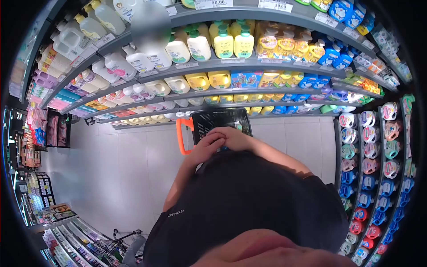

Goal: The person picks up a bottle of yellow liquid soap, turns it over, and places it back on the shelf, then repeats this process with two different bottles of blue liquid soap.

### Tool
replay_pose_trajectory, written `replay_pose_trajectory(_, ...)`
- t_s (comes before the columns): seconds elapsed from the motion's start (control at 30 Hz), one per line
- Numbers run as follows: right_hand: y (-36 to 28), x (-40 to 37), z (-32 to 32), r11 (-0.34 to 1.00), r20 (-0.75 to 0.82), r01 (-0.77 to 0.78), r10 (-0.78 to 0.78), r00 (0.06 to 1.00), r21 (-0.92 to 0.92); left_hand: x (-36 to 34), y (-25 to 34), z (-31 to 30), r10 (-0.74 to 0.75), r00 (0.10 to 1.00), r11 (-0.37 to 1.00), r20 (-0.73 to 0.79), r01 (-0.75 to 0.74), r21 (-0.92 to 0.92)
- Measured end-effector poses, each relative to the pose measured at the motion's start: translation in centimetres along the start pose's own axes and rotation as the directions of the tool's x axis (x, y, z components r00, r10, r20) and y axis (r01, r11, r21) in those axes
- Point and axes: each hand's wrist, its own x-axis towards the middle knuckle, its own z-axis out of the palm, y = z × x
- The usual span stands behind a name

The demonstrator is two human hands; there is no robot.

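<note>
My left hand (207,147) and my right hand (234,138) are clasped together in front of my dark shirt. Their fingers are closed and overlap, with the right fingers reaching over the left hand; no object shows between them. Just beyond them is a black basket (205,119), partly covered by the hands. An orange handle (180,137) sticks out at its left side, with neither hand on it. A small light-coloured item lies inside the basket, too small to identify.
Shelves (200,64) of pump bottles curve across the front. More shelving with blue, red and white bottles (365,198) stands at the right. At the lower left are a lower shelf unit (73,242) and part of a wheeled metal frame (116,238). Pale tiles (129,164) cover the floor.
</note>
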Motion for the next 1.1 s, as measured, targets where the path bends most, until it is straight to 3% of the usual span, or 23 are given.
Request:
replay_pose_trajectory(0.07, 1.0, 0.4, 0.1, 0.997, -0.008, 0.072, -0.072, 0.997, 0.025, -0.3, -0.1, 0.1, 0.046, 0.999, 0.999, -0.027, -0.045, 0.024)
replay_pose_trajectory(0.27, 0.5, 1.1, 0.0, 0.994, -0.089, 0.024, -0.033, 0.995, -0.103, -0.8, 0.8, -0.3, -0.035, 0.997, 0.999, -0.064, 0.034, -0.018)
replay_pose_trajectory(0.4, 2.7, 1.6, -0.2, 0.992, -0.170, -0.011, -0.011, 0.985, -0.128, -0.8, 0.2, -0.6, -0.005, 0.999, 0.993, -0.048, -0.001, -0.116)
replay_pose_trajectory(0.5, 2.3, 1.4, -0.2, 0.981, -0.147, -0.009, -0.020, 0.989, -0.195, -0.9, -0.3, -0.8, -0.019, 0.999, 0.992, -0.033, 0.015, -0.123)
replay_pose_trajectory(0.63, 2.7, 1.5, -0.3, 0.994, -0.102, -0.033, 0.022, 0.995, -0.104, -1.0, 0.1, -0.7, -0.062, 0.997, 0.997, -0.050, 0.059, -0.052)
replay_pose_trajectory(0.77, 1.9, 1.3, -0.2, 0.990, -0.089, -0.019, 0.006, 0.996, -0.139, -0.9, 0.2, -0.6, -0.111, 0.993, 0.994, -0.048, 0.110, -0.021)
replay_pose_trajectory(0.87, 3.3, 1.4, -0.5, 0.970, -0.089, -0.009, -0.013, 0.996, -0.245, -0.8, -0.3, -0.7, -0.113, 0.993, 0.993, -0.036, 0.112, -0.043)
replay_pose_trajectory(0.97, 3.3, 1.1, -0.7, 0.986, -0.122, -0.044, 0.025, 0.992, -0.161, -0.6, -1.6, -1.2, -0.019, 0.999, 1.000, -0.043, 0.019, 0.006)
replay_pose_trajectory(1.0, 5.0, 1.2, -1.0, 0.999, -0.113, -0.033, 0.032, 0.993, -0.005, -0.7, -1.7, -1.2, -0.040, 0.998, 0.999, -0.049, 0.041, 0.007)
replay_pose_trajectory(1.07, 7.3, 1.4, -1.5, 0.999, -0.095, -0.051, 0.050, 0.994, -0.009, -0.7, -1.6, -1.3, -0.102, 0.993, 0.995, -0.066, 0.101, -0.012)
replay_pose_trajectory(1.1, 8.1, 1.1, -1.8, 0.972, -0.098, -0.055, 0.034, 0.995, -0.229, -0.7, -0.5, -1.5, -0.243, 0.970, 0.969, -0.026, 0.241, -0.051)
